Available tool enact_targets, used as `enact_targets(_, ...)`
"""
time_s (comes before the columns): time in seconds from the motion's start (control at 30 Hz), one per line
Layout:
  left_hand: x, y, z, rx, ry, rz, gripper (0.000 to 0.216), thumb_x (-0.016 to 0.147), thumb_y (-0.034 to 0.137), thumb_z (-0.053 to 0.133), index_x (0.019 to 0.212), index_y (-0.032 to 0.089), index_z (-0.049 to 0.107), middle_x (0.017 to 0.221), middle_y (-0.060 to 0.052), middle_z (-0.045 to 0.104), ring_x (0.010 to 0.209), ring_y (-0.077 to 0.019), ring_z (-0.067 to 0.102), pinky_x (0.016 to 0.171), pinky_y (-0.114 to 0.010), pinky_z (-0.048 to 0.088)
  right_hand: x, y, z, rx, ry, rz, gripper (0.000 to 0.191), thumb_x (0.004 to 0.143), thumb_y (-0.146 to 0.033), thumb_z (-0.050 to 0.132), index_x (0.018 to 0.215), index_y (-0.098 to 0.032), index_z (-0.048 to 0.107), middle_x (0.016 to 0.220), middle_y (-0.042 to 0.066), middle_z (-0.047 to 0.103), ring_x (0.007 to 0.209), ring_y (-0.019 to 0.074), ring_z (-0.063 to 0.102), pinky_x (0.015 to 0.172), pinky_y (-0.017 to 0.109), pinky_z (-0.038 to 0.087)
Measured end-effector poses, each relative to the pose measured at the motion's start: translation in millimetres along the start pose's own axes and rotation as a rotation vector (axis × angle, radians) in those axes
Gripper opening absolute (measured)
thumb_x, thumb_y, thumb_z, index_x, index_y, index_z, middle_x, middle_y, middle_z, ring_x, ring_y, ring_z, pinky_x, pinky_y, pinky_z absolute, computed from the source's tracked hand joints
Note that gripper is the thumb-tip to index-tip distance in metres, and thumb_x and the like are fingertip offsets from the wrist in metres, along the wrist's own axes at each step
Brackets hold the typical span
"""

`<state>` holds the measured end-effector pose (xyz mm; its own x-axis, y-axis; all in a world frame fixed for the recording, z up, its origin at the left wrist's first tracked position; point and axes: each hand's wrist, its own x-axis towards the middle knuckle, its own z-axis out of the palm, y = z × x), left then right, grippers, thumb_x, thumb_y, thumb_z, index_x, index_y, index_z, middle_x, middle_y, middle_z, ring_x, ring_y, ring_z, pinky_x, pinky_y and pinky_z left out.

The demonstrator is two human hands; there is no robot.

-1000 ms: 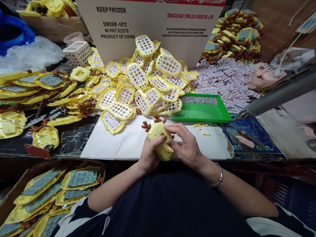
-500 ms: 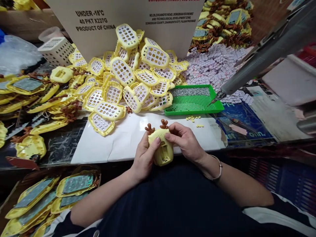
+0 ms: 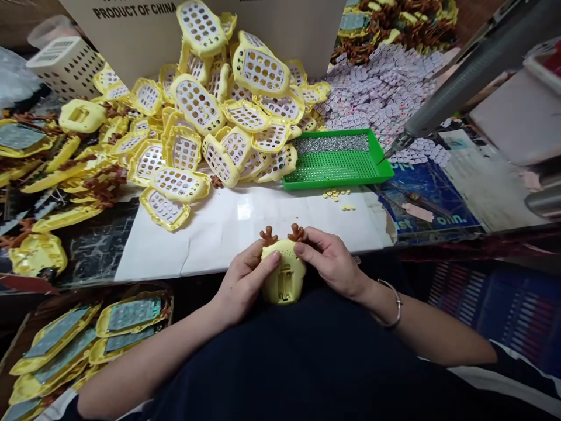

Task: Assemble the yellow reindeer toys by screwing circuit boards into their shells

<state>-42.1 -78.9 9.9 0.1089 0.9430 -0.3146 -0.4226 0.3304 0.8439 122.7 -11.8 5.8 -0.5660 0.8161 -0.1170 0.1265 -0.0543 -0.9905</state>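
1. Position of the yellow toy [image 3: 283,270] has changed. A second ago it lay tilted in both hands above the white paper [image 3: 210,234]. Now it stands upright at the near edge of the table, over the lap. Its brown antlers [image 3: 269,235] point away from the person, and the open slot in its back faces the camera.
2. Judging by this, the toy has been turned and squared up so that its back is the working face. Whether anything sits inside the slot is too small to tell.
3. The left hand [image 3: 243,280] is curled closely round the toy's left side. Its thumb presses on the upper back just below the left antler.
4. The right hand [image 3: 333,263], with a bracelet [image 3: 394,301] on its wrist, holds the right side in the same narrow grip. Its thumb meets the toy near the right antler, and the two thumbs nearly touch.
5. Beyond the paper lies a heap of yellow grid covers [image 3: 210,117], and just beside it a green tray [image 3: 337,166]. A few small yellow bits [image 3: 335,194] lie in front of the tray.
6. A hanging screwdriver [image 3: 460,76] points down at the tray's right corner, well apart from both hands.
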Motion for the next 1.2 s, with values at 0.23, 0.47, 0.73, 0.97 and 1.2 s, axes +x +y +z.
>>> enact_targets(0.23,8.8,-12.5,-1.3,-0.134,-0.068,-0.066,0.032,0.084,0.039,0.067,0.109,0.019,0.067,0.100,-0.007,0.072,0.093,-0.0219,0.065,0.081,-0.030,0.048,6.0,7.2,-9.6,0.027,0.029,0.041,0.042,0.081,-0.061,0.059,0.082,-0.019,0.060,0.078,0.000,0.061,0.074,0.0136,0.054,0.070,0.027,0.046)
enact_targets(0.47,38.0,0.2,13.0,-0.277,0.155,0.133,0.035,0.078,0.041,0.069,0.102,0.017,0.063,0.100,-0.007,0.071,0.099,-0.0251,0.066,0.087,-0.036,0.051,14.6,7.4,-7.7,-0.531,0.252,-0.386,0.056,0.086,-0.052,0.058,0.129,-0.017,0.050,0.118,0.013,0.062,0.099,0.0218,0.063,0.082,0.037,0.056)
enact_targets(0.73,55.5,5.8,20.3,-0.373,0.253,0.283,0.025,0.087,0.040,0.061,0.098,0.019,0.062,0.096,-0.003,0.071,0.104,-0.0191,0.065,0.097,-0.031,0.049,22.0,9.3,1.1,-0.932,0.258,-0.632,0.066,0.084,-0.045,0.062,0.135,-0.008,0.043,0.128,0.022,0.058,0.122,0.0302,0.055,0.101,0.048,0.051)
enact_targets(0.97,66.4,0.9,21.8,-0.462,0.302,0.308,0.048,0.096,0.056,0.036,0.114,0.020,0.062,0.109,-0.005,0.071,0.116,-0.0185,0.061,0.103,-0.029,0.045,23.7,2.3,5.7,-0.998,0.237,-0.625,0.059,0.083,-0.034,0.058,0.134,-0.008,0.045,0.125,0.021,0.060,0.116,0.0314,0.058,0.098,0.051,0.052)
enact_targets(1.2,70.3,-7.8,17.1,-0.401,0.297,0.428,0.050,0.086,0.064,0.051,0.111,0.022,0.062,0.114,-0.004,0.069,0.113,-0.0198,0.062,0.096,-0.027,0.049,27.0,-10.0,2.3,-1.035,0.181,-0.625,0.057,0.080,-0.034,0.059,0.127,-0.003,0.052,0.119,0.022,0.064,0.110,0.0311,0.062,0.095,0.047,0.055)
